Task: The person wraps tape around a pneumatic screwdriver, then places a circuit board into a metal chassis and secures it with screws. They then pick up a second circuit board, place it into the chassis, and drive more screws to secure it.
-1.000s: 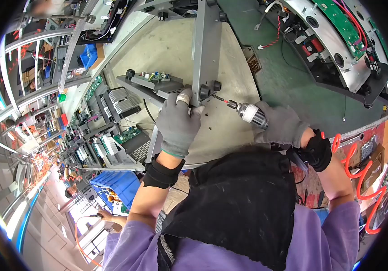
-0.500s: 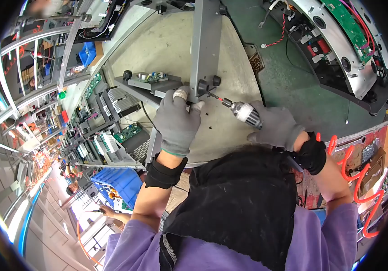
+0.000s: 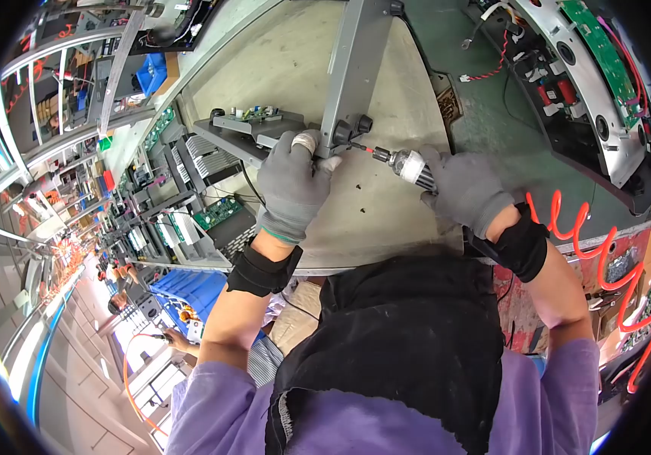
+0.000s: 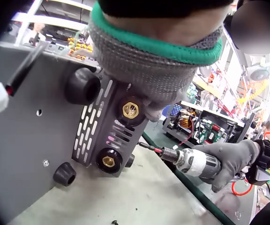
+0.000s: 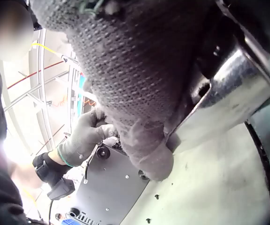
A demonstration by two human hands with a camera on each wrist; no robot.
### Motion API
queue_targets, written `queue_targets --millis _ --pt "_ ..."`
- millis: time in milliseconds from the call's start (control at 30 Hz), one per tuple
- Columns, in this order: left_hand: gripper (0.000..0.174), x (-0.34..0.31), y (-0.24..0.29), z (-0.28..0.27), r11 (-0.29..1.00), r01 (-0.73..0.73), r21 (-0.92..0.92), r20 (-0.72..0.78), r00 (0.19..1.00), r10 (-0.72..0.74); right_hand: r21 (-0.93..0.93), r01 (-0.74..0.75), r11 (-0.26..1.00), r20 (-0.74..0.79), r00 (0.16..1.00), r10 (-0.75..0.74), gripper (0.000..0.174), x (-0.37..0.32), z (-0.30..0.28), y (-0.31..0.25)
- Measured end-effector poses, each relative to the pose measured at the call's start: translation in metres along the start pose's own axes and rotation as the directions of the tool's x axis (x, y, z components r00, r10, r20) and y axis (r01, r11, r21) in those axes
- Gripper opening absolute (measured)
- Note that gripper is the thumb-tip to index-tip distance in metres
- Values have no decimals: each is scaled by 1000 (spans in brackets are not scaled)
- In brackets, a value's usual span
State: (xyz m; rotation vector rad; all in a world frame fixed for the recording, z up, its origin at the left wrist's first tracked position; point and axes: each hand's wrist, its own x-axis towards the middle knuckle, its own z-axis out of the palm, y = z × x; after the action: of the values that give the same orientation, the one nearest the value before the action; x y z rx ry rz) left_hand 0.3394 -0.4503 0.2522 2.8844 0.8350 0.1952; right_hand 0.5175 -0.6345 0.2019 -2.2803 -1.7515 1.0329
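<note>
Gripping the stiff, prob. heavy sheet-metal chassis (image 3: 356, 68) at its lower edge, L hand (image 3: 294, 186) steadies it; R hand (image 3: 468, 189) wraps the elec. screwdriver (image 3: 409, 165) body, bit at chassis.

Pale, scuffed worktop (image 3: 284, 76) with a curved near edge. Across its middle a grey metal casing (image 3: 356, 61), rubber feet turned to the near side. Just near of the casing, a few small dark screws (image 3: 356, 186) loose on the bare surface. To the right a green mat (image 3: 492, 144), bearing a twisted red-and-black wire (image 3: 496, 64) at the far side and a long black chassis (image 3: 599, 114) with circuit boards along the right edge.
</note>
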Motion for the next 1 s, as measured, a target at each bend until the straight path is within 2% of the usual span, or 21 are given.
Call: queue_targets --millis 67,367,600,700,767,800,833,867,900,933,967,1000 --pt "43 0 -1 0 1000 -25 -16 -23 999 25 47 -4 999 5 1000 3 62 1 1 -1" --pt "42 2 -2 -1 998 4 -59 -2 1000 -5 -60 12 998 -107 994 -19 57 1 7 -3" --pt "41 1 -6 -1 998 0 -66 -13 1000 -1 -112 -6 994 -96 995 -5 60 6 10 -4" --pt "41 0 -6 -5 998 -4 -64 11 1000 5 -89 4 996 -147 989 -17 62 0 2 -7" --pt "42 -4 -4 -11 973 18 -229 -85 996 -38 84 -22 996 -118 992 32 57 -8 -12 -10" --pt "37 -12 -2 -21 920 218 -326 11 974 -227 77 -15 997 -120 992 24 57 -14 -11 -11" --pt "33 -18 -3 -26 630 403 -664 146 896 -420 114 -18 993 -189 981 39 58 -25 -8 -12" --pt "31 -27 -5 -35 343 512 -787 339 825 -453 151 -18 988 -255 965 56 60 -36 -6 -14" --pt "29 -36 -4 -42 19 585 -811 526 742 -415 143 -11 990 -256 966 48 60 -45 -6 -17" --pt "29 -42 0 -44 14 579 -815 520 742 -424 272 -14 962 -219 973 76 62 -54 -9 -21" --pt "29 -47 9 -42 -160 570 -806 586 727 -359 397 -21 918 -179 979 100 64 -62 -9 -25" --pt "30 -51 16 -41 -328 554 -765 639 717 -279 413 54 909 -266 962 64 66 -68 -6 -29"
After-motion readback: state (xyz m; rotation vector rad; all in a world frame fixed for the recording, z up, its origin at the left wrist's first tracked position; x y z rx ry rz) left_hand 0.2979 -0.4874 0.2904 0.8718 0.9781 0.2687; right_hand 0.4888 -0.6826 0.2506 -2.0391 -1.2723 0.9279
